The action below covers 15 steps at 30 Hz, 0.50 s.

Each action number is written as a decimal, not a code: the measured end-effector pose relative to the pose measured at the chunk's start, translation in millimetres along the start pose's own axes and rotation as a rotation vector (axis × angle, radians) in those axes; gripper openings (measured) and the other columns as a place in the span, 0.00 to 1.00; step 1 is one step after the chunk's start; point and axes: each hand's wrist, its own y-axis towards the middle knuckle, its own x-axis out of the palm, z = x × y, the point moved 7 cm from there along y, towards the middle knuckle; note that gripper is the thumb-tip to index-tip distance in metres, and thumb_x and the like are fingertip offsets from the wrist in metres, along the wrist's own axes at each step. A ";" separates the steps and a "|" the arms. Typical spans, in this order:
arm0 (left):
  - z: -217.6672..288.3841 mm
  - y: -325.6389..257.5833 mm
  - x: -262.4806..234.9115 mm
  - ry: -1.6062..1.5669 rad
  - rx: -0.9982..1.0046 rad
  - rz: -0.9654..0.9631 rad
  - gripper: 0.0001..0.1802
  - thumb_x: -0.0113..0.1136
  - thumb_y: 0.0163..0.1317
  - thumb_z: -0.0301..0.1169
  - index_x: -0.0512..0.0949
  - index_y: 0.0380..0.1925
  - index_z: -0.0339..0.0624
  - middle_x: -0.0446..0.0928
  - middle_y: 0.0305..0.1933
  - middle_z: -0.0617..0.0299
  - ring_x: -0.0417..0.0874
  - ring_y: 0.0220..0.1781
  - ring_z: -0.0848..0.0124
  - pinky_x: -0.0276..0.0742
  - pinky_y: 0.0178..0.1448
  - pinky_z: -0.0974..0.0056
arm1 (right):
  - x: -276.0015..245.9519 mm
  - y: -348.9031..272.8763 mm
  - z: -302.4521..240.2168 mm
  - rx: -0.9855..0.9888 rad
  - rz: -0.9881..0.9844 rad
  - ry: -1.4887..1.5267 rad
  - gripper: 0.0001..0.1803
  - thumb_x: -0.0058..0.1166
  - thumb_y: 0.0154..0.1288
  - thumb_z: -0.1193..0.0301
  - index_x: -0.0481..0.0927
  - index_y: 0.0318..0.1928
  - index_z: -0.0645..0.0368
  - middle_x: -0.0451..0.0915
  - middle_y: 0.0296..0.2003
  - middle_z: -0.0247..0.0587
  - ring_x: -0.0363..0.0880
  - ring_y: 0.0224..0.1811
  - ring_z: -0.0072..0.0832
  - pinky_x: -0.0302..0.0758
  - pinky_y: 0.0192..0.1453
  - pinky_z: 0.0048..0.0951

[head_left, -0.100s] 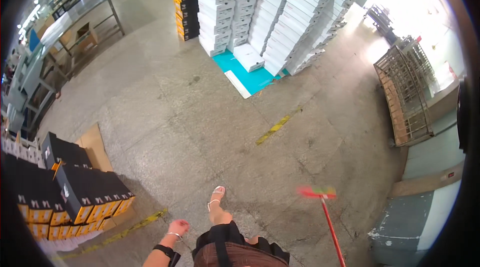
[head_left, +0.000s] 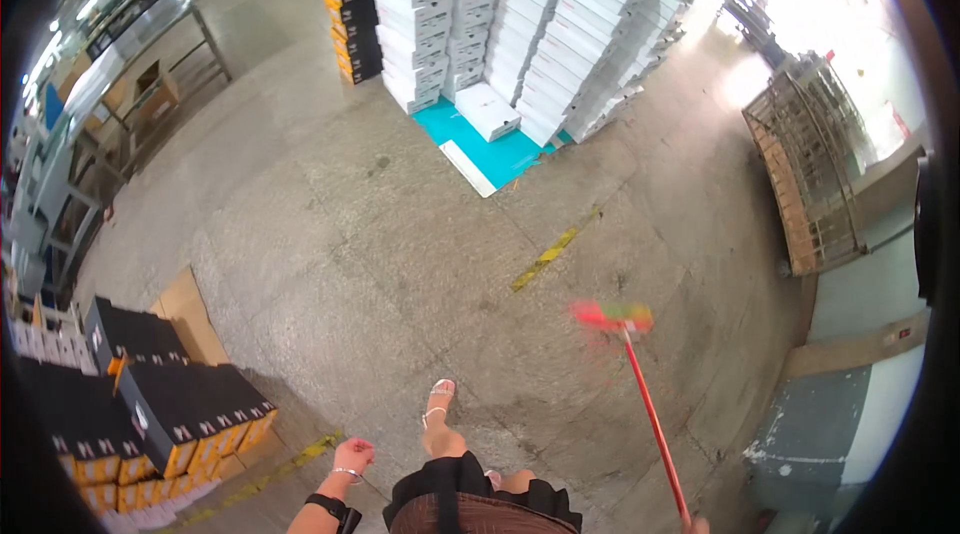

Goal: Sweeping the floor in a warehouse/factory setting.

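My right hand (head_left: pixel 692 526) barely shows at the lower edge, gripping the red handle of a broom (head_left: pixel 655 424). The broom's blurred red and green head (head_left: pixel 612 315) reaches out over the concrete floor ahead of me to the right. My left hand (head_left: pixel 352 456) hangs at my side as a loose fist holding nothing, with a bracelet on the wrist and a dark band on the forearm. One sandalled foot (head_left: pixel 438 400) is stepped forward between the two hands.
Black and orange boxes (head_left: pixel 170 414) are stacked on flattened cardboard at lower left. Tall stacks of white boxes (head_left: pixel 560 44) stand on a teal pallet (head_left: pixel 490 159) ahead. A wire cage trolley (head_left: pixel 805 174) is at right, metal tables (head_left: pixel 130 64) at far left, and a yellow floor mark (head_left: pixel 545 256) lies ahead.
The broom head has swung forward, away from me. My foot and left hand have barely shifted.
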 end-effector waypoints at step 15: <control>-50.0 36.2 -84.8 0.546 -0.200 -0.229 0.08 0.53 0.40 0.28 0.72 0.23 0.37 0.73 0.18 0.63 0.74 0.22 0.75 0.70 0.28 0.72 | 35.8 339.0 -303.4 -0.099 0.016 0.261 0.31 0.34 0.54 0.49 0.71 0.25 0.71 0.69 0.23 0.63 0.70 0.32 0.51 0.66 0.30 0.41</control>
